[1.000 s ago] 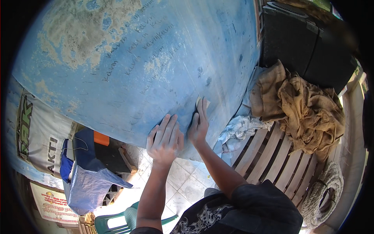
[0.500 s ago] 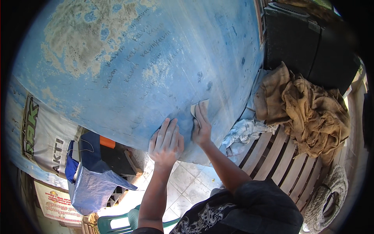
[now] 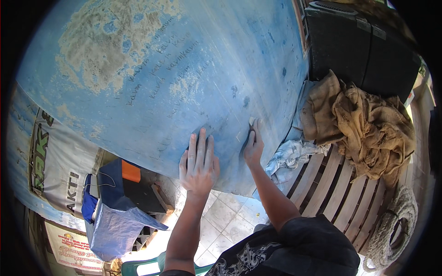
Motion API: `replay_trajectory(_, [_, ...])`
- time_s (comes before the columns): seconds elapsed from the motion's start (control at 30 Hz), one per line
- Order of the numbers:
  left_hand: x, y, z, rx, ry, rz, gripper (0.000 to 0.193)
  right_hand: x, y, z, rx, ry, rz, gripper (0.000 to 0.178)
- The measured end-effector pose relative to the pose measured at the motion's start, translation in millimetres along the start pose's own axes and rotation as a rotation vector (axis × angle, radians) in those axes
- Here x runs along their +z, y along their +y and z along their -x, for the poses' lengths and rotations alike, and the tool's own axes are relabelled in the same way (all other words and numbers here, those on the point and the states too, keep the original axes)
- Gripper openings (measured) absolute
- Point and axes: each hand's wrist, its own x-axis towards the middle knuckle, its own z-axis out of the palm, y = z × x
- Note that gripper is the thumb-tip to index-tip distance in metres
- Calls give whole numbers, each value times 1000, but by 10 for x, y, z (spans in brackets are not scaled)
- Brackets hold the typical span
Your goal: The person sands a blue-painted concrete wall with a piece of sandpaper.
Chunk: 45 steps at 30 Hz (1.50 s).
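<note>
A large, curved panel (image 3: 152, 119) with worn blue paint fills the view ahead of me. Bare grey patches and dark handwritten marks show on its upper left. My left hand (image 3: 200, 163) lies flat on its lower part, fingers stretched out and pointing up the surface. To the right, my right hand (image 3: 254, 145) presses a small pale piece of sandpaper (image 3: 252, 121) against the panel. Only the sandpaper's edge shows beyond the fingertips; the rest is hidden beneath them.
A wooden slatted bench (image 3: 329, 188) stands at the right, bearing a heap of brown burlap (image 3: 357, 124) and a crumpled whitish cloth (image 3: 294, 154). Behind is a black box (image 3: 340, 46). A coiled rope (image 3: 396, 225) lies lower right. Blue sheeting (image 3: 119, 225) and a green chair (image 3: 154, 264) are lower left.
My right hand has slid right with the sandpaper, away from my left hand, which stays flat on the panel with its fingers a little more spread. The whole view has shifted slightly.
</note>
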Motion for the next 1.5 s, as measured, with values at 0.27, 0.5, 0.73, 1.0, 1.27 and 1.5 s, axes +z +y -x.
replay_trajectory(0.27, [-28, -15, 61, -31, -31, 72, 40, 166, -679, 152, -87, -81, -80, 44])
replay_trajectory(0.5, [-24, -25, 43, -24, -10, 50, 41, 49, 100, -125, 162, 29, -67, 41])
replay_trajectory(0.73, [21, 19, 57, -48, 1, 66, 38, 230, -459, 116, -340, -69, -12, 41])
replay_trajectory(1.0, [70, 18, 65, -28, 29, 100, 33, 203, -373, 17, 38, 77, 45, 44])
replay_trajectory(1.27, [71, 5, 86, -19, 67, 151, 26, -129, -542, -206, -145, -132, 263, 46])
replay_trajectory(1.5, [54, -44, 91, -15, 53, 172, 23, -302, -600, -270, -179, -274, 232, 48])
